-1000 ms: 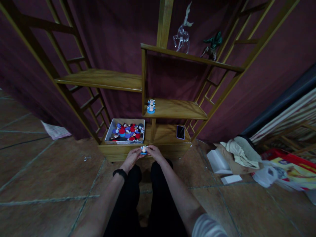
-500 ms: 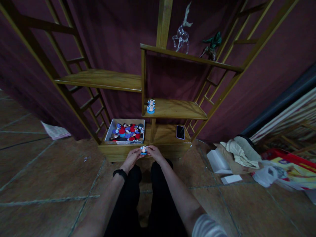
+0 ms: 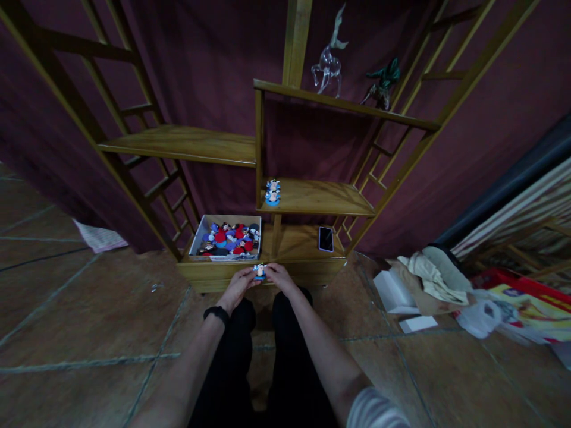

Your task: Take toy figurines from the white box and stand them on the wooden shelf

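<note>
Between my two hands is a small figurine (image 3: 259,271) with a blue base, held upright in front of the shelf's lower edge. My left hand (image 3: 239,285) pinches it from the left, and my right hand (image 3: 280,276) grips its right side with the fingertips. Just beyond my left hand, a cardboard box (image 3: 200,238) holds many jumbled figurines in red, purple and blue. Two similar blue-based figurines (image 3: 273,195) stand one behind the other at the left end of the middle shelf (image 3: 321,197).
A phone (image 3: 326,239) lies on the bottom shelf (image 3: 297,242). Higher up stand a clear deer ornament (image 3: 329,65) and a dark green statuette (image 3: 384,82). White boxes (image 3: 395,291), cloth and a plastic bag (image 3: 479,315) lie on the floor at right.
</note>
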A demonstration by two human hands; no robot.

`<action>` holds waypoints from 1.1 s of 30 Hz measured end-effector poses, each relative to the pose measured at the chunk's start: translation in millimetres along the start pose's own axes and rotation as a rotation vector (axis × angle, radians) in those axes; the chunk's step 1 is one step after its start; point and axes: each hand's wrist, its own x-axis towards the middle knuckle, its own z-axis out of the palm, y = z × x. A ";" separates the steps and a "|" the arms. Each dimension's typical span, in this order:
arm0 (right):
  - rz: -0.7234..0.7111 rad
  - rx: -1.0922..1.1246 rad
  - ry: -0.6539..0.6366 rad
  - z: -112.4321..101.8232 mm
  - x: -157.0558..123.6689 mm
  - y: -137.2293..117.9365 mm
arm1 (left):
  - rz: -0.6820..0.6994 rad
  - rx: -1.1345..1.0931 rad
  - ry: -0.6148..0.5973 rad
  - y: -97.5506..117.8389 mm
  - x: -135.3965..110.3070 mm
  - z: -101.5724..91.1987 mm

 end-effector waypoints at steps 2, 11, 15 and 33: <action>0.000 0.008 -0.003 0.1 -0.9 -1.2 | 0.003 -0.022 0.014 -1.7 0.8 -1.1; -0.039 0.072 -0.057 2.0 0.8 5.2 | 0.014 0.011 -0.035 -1.9 0.9 -1.9; -0.015 0.017 -0.008 0.5 2.3 5.3 | 0.016 0.002 -0.017 -2.6 1.2 -1.3; 0.010 -0.006 -0.003 0.4 5.5 8.9 | -0.004 0.008 -0.016 -0.9 0.7 -0.6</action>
